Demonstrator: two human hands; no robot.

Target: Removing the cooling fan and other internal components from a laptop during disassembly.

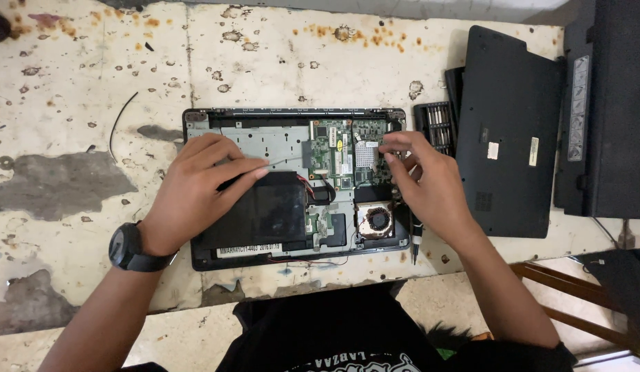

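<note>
here, the left hand (pixel 199 182) lies open and flat on the opened laptop (pixel 265 141), whose long axis runs across the desk (pixel 72 103); just right, the right hand (pixel 430 186) pinches at its circuit board (pixel 337 155).

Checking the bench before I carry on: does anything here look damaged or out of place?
The table is worn, with rust-coloured spots and grey patches of missing paint. A loose black wire lies left of the opened laptop, and a screwdriver hangs at the table's front edge.
</note>
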